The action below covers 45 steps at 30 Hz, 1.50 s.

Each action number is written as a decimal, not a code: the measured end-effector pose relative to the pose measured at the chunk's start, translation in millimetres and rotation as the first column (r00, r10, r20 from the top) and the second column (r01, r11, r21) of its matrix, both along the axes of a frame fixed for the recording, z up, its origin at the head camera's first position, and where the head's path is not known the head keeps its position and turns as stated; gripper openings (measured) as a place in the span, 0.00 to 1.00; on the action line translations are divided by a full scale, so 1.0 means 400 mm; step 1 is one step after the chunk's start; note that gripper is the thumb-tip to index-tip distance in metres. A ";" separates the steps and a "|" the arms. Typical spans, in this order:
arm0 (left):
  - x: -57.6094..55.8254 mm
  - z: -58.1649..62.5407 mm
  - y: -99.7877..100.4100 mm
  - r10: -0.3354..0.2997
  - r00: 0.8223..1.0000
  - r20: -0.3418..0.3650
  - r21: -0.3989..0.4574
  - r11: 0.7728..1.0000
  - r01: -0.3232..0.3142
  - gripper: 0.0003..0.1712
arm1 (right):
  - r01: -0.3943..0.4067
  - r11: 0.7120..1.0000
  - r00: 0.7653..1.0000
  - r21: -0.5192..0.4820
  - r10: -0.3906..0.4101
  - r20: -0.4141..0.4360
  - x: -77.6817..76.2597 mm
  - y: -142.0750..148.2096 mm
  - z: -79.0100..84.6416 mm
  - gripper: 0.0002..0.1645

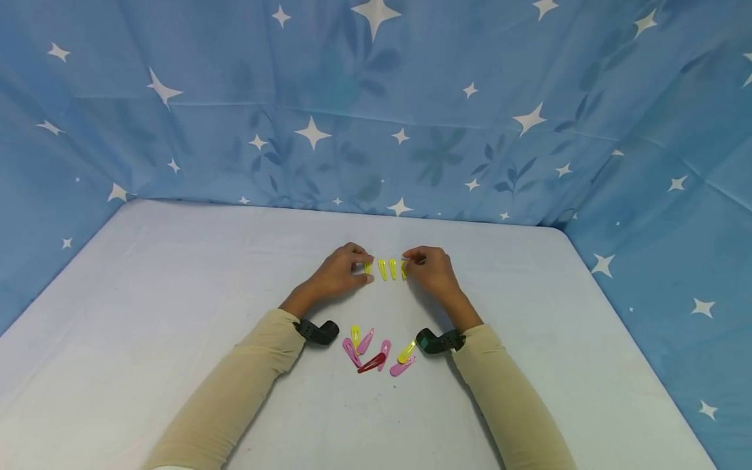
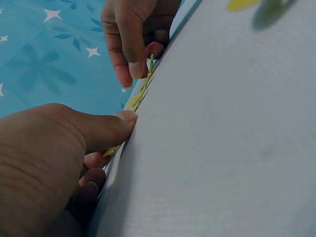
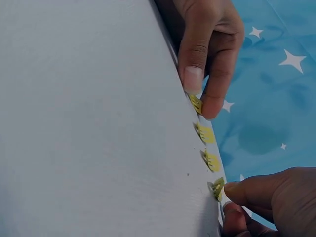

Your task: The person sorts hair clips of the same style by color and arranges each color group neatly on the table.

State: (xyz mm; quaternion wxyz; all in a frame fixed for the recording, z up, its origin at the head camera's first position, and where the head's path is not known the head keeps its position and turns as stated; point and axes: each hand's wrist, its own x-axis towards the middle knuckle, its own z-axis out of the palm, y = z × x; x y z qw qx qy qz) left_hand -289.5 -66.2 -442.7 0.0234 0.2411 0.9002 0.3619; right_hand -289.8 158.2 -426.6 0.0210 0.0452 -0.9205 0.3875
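Observation:
A short row of yellow snap hair clips lies on the white table in the head view. My left hand pinches the leftmost yellow hair clip, with thumb at its near end and forefinger at its far end. At the row's right end my right hand pinches another yellow hair clip between thumb and fingers; that clip stands tilted up in the right wrist view. Between the hands lie two more yellow clips, a left one and a right one, side by side and untouched.
Nearer the body, between the forearms, is a loose group of hair clips: a red one, several pink ones and two yellow ones. A blue star-patterned curtain hangs along the table's back edge and sides.

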 end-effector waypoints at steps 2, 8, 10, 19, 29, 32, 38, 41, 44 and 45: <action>0.000 0.000 0.001 -0.001 1.000 0.002 0.000 1.000 0.001 0.25 | 0.007 1.000 1.000 -0.002 -0.007 0.011 0.000 0.005 0.003 0.13; 0.001 0.001 0.001 -0.008 1.000 0.008 -0.005 1.000 0.008 0.26 | 0.004 1.000 0.999 -0.014 -0.003 0.048 0.001 0.018 0.013 0.13; 0.002 0.002 -0.001 -0.009 1.000 0.012 -0.004 1.000 0.009 0.27 | -0.006 1.000 0.999 -0.023 0.007 0.051 0.002 0.021 0.016 0.13; -0.002 0.003 -0.001 0.003 1.000 0.013 -0.014 1.000 -0.003 0.26 | -0.073 0.994 0.996 -0.082 0.077 0.042 0.011 0.011 0.041 0.14; 0.003 0.007 -0.001 -0.009 1.000 0.015 -0.008 1.000 0.009 0.27 | -0.220 0.968 0.973 -0.120 0.226 0.045 0.041 -0.029 0.043 0.14; 0.003 0.005 -0.002 -0.012 1.000 0.008 -0.010 1.000 0.012 0.26 | -0.256 0.958 0.963 -0.132 0.264 0.054 0.050 -0.038 0.041 0.14; 0.000 -0.003 -0.002 -0.021 1.000 0.004 0.001 1.000 0.021 0.27 | -0.295 0.930 0.936 -0.220 0.327 0.126 0.072 -0.044 0.043 0.15; -0.002 -0.003 -0.002 -0.027 1.000 -0.013 -0.002 1.000 0.027 0.26 | -0.334 0.907 0.920 -0.257 0.373 0.120 0.090 -0.051 0.044 0.15; -0.003 -0.001 -0.001 -0.021 0.999 -0.028 -0.006 1.000 0.021 0.24 | -0.399 0.883 0.898 -0.249 0.430 0.087 0.108 -0.065 0.034 0.14; -0.003 0.000 0.000 -0.019 0.999 -0.030 -0.006 1.000 0.018 0.24 | -0.421 0.874 0.890 -0.241 0.450 0.077 0.114 -0.070 0.030 0.14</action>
